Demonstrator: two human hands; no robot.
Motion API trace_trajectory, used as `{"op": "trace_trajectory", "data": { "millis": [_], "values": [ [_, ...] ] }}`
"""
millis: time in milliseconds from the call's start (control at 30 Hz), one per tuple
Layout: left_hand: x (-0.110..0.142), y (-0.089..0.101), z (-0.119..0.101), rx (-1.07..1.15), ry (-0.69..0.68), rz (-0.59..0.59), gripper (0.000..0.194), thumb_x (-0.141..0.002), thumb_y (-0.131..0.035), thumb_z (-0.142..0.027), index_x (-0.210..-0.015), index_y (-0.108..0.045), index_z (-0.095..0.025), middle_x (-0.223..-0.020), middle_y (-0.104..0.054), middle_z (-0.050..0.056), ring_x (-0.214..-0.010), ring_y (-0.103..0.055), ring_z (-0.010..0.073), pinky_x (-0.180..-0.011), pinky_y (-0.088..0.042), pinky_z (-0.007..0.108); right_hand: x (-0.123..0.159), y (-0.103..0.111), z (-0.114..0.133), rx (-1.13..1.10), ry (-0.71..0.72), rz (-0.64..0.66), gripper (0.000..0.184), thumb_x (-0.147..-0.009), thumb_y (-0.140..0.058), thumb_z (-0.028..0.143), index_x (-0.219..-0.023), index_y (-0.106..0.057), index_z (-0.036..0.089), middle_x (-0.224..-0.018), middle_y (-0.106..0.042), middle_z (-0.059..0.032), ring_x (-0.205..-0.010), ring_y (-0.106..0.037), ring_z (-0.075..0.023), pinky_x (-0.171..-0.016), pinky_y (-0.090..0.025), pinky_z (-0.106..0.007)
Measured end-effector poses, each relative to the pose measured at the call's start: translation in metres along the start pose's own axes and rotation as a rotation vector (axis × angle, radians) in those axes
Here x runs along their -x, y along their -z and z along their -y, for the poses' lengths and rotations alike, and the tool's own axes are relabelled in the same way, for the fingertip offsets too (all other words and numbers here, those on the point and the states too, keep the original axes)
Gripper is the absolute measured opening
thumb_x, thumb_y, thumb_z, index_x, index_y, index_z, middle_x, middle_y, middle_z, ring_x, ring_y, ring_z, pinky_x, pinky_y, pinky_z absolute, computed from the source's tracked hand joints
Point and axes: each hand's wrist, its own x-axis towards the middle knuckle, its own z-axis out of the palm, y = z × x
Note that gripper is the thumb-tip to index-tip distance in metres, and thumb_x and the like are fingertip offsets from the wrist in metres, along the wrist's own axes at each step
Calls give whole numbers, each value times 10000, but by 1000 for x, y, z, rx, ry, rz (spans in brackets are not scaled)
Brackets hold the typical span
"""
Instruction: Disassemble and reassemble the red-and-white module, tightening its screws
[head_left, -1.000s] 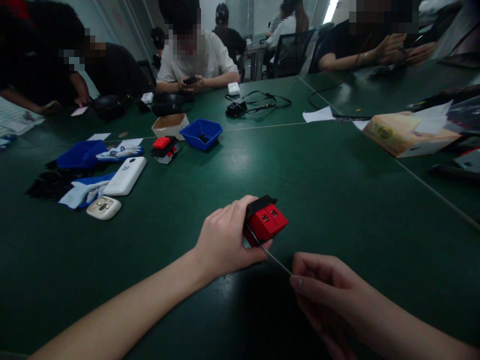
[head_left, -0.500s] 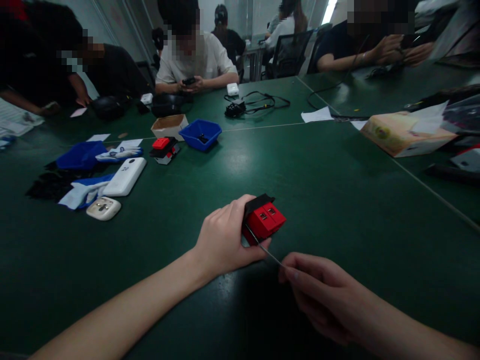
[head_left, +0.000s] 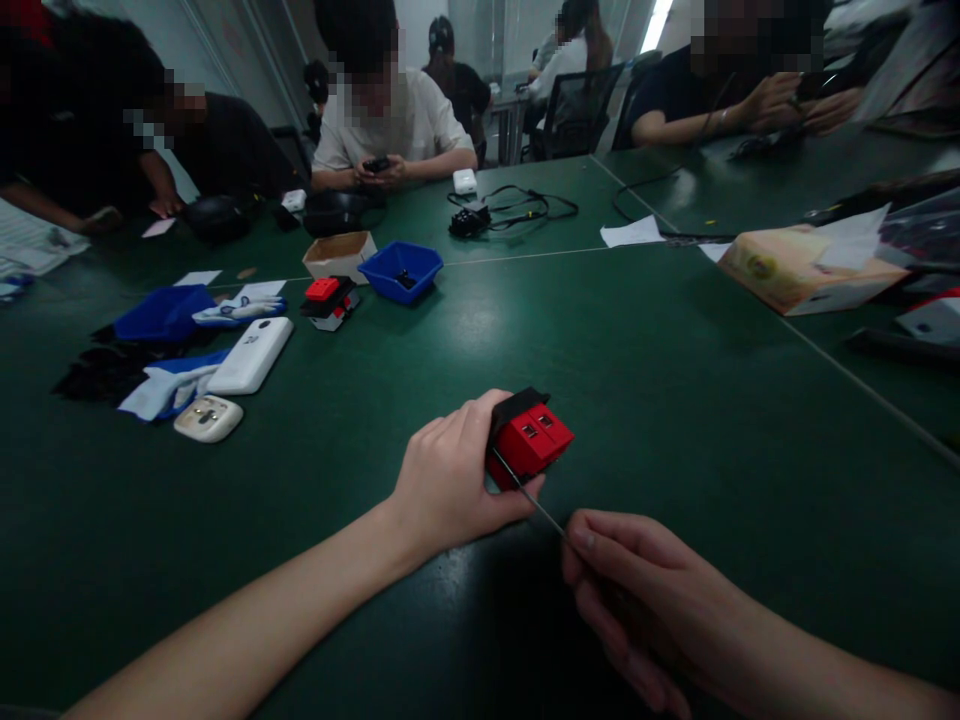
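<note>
A red and black socket block (head_left: 534,438) with two small port-like openings sits in my left hand (head_left: 450,468). The fingers wrap its far left side and the thumb lies along its near edge. My right hand (head_left: 630,590) pinches a thin metal screwdriver (head_left: 546,515) between thumb and fingertips; its handle is hidden in the hand. Its shaft runs up and left to the near left side of the block, where the tip cannot be made out. A second red, black and white block (head_left: 328,302) stands on the table farther off, touched by neither hand.
Across the green table (head_left: 487,345) lie a blue tray (head_left: 401,268), a cardboard box (head_left: 339,256), another blue tray (head_left: 166,313), gloves (head_left: 180,385), a white power bank (head_left: 251,357), a white rounded case (head_left: 208,418), cables (head_left: 525,202) and a tissue box (head_left: 806,268). Several people sit opposite.
My right hand's fingers have shifted slightly around the screwdriver, with the lower fingers spreading downward. My left hand and the block stay nearly in place.
</note>
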Motion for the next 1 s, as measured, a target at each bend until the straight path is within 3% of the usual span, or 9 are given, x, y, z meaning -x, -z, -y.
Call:
{"op": "trace_trajectory", "data": {
  "millis": [167,333,633,1000],
  "values": [
    [1,-1,0,-9,-9,-8,647,-801,-728,-464,-1313,-453,-179,-1138,-730,120,-910,-764,288,-776,-623,413,0,-2,5,5,20,-91,600,-768,-721,756,-880,-502,208,-564,-495,107,-331,-301,7,-310,-166,-120],
    [1,-2,1,-4,3,-4,647,-804,-724,-465,-1317,-450,-181,-1129,-730,114,-908,-762,288,-776,-620,414,1,-2,9,22,40,-136,584,-772,-729,732,-897,-554,189,-642,-518,81,-371,-333,10,-338,-149,-136],
    [0,-1,-1,-6,-12,10,648,-801,-744,-460,-1311,-466,-174,-1140,-728,118,-896,-760,288,-762,-618,419,-2,1,9,69,91,-147,570,-734,-816,666,-806,-528,180,-607,-536,76,-408,-447,-26,-363,-326,-135],
    [-1,-2,-2,25,-14,16,628,-804,-737,-436,-1304,-464,-173,-1134,-726,111,-907,-756,286,-759,-617,412,-4,-1,9,26,146,-174,542,-683,-897,556,-764,-521,175,-570,-557,82,-401,-490,-36,-356,-402,-128]
  ]
}}
